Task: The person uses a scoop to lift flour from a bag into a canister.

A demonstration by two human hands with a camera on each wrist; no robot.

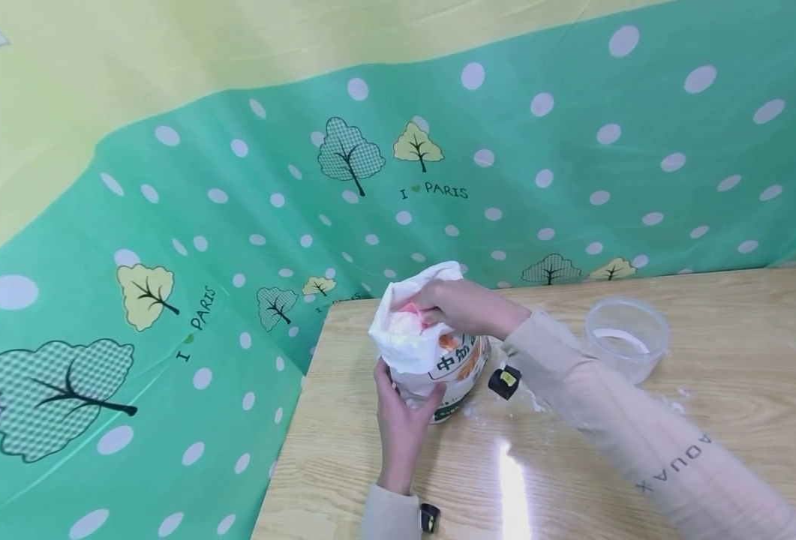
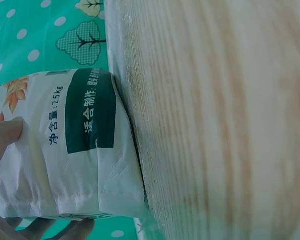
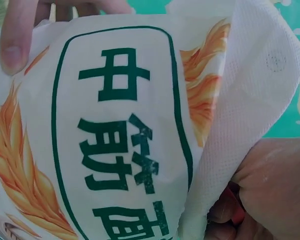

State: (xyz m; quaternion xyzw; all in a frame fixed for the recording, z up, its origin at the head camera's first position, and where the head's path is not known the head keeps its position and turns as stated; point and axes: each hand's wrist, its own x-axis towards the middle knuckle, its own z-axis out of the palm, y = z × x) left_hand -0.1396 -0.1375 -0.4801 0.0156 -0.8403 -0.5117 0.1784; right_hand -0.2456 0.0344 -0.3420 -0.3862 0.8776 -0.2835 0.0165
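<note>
A white flour bag printed with wheat ears stands on the table, its top edge folded outward. White flour shows inside the mouth. My left hand grips the lower side of the bag; the left wrist view has the thumb on the printed face and fingers underneath. Reaching in over the rim, my right hand pinches a pink scoop that is mostly hidden by the bag and fingers. A bit of the scoop's red handle shows between the fingers in the right wrist view.
A clear round tub with some white powder stands to the right, beyond my right sleeve. Powder smudges mark the wooden table. A green dotted cloth hangs behind and to the left.
</note>
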